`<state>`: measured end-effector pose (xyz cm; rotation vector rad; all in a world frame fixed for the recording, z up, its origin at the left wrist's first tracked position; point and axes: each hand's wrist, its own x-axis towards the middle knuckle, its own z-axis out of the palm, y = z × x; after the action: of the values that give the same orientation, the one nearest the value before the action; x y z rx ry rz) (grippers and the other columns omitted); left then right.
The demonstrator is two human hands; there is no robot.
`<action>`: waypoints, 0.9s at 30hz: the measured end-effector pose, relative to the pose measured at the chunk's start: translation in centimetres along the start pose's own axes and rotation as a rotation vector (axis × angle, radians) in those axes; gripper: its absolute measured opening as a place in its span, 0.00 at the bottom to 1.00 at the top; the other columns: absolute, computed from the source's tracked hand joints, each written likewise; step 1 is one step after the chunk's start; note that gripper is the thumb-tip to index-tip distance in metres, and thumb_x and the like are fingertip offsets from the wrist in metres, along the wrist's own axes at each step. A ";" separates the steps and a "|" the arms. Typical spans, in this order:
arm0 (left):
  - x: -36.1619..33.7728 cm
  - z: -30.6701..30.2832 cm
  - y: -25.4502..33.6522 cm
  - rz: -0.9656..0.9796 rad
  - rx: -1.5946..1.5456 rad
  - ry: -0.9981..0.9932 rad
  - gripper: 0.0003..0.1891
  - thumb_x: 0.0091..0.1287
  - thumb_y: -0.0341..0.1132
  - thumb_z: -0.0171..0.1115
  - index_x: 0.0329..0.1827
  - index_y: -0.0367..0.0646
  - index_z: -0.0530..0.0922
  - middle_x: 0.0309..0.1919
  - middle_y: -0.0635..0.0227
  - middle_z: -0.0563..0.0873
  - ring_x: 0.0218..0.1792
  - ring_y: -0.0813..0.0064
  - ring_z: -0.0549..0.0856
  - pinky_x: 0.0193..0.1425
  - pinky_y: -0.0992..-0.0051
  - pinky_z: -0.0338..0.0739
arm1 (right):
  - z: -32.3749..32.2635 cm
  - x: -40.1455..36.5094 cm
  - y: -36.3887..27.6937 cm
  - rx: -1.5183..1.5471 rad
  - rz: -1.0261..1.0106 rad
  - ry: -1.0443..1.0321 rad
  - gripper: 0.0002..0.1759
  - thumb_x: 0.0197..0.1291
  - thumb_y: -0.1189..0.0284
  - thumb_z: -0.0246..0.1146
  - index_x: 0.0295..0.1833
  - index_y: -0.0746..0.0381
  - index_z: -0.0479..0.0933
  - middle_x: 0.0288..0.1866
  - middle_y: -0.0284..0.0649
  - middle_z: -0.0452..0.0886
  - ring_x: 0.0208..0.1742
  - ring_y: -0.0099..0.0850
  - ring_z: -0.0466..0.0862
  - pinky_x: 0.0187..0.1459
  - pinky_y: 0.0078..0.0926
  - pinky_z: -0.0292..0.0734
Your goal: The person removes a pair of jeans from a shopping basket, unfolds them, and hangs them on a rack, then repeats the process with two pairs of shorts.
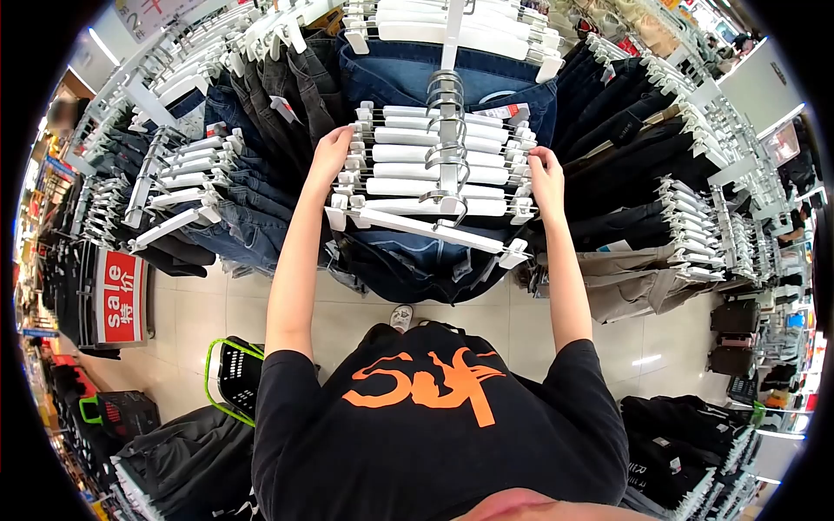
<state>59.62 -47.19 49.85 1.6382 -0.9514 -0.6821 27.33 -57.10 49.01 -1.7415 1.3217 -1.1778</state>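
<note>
A row of white clip hangers (415,154) hangs on a metal rail arm in front of me, carrying dark blue jeans (408,256). My left hand (330,156) grips the left clip ends of the hangers toward the back of the row, its fingertips partly hidden. At the right clip ends, my right hand (547,178) has its fingers curled around a hanger's clip. The front hanger (434,227) hangs slanted, its right end lower and nearer me. Behind the row, larger blue jeans (382,74) hang with a red-and-white tag (499,112).
More jeans on hangers (187,169) stand to the left, dark and beige trousers (625,282) to the right. A red sale sign (120,297) is at lower left. A black basket with a green handle (236,373) sits beside me on the tiled floor (187,317).
</note>
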 end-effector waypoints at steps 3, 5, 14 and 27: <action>0.1 0.1 -0.1 0.014 -0.014 0.002 0.19 0.61 0.40 0.46 0.46 0.33 0.73 0.34 0.66 0.80 0.34 0.80 0.75 0.40 0.82 0.67 | 0.0 0.0 -0.2 -0.012 -0.034 -0.014 0.12 0.48 0.70 0.55 0.37 0.67 0.70 0.31 0.41 0.76 0.31 0.25 0.76 0.36 0.19 0.69; 0.1 0.3 0.0 0.032 -0.026 0.020 0.19 0.61 0.40 0.45 0.46 0.33 0.73 0.34 0.66 0.79 0.34 0.80 0.75 0.40 0.82 0.67 | 0.2 -0.3 0.2 0.109 0.019 -0.053 0.11 0.48 0.72 0.56 0.36 0.67 0.67 0.34 0.41 0.76 0.34 0.24 0.76 0.37 0.18 0.68; 0.1 0.0 1.0 -0.193 -0.126 -0.127 0.21 0.59 0.41 0.54 0.51 0.38 0.65 0.31 0.69 0.73 0.27 0.83 0.67 0.28 0.83 0.62 | 0.7 0.7 2.1 0.276 0.040 -0.004 0.13 0.48 0.74 0.55 0.40 0.66 0.64 0.30 0.36 0.73 0.30 0.21 0.71 0.34 0.16 0.65; -0.2 0.5 1.7 -0.169 -0.170 -0.309 0.30 0.61 0.35 0.46 0.64 0.35 0.47 0.55 0.57 0.67 0.54 0.70 0.68 0.58 0.78 0.57 | 0.1 -0.3 0.1 0.470 0.097 -0.187 0.30 0.49 0.77 0.50 0.61 0.68 0.57 0.55 0.43 0.66 0.53 0.28 0.68 0.53 0.18 0.59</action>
<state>58.71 -47.44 51.38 1.4987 -0.9498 -1.1260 27.39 -56.84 48.80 -1.3911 0.9169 -1.1297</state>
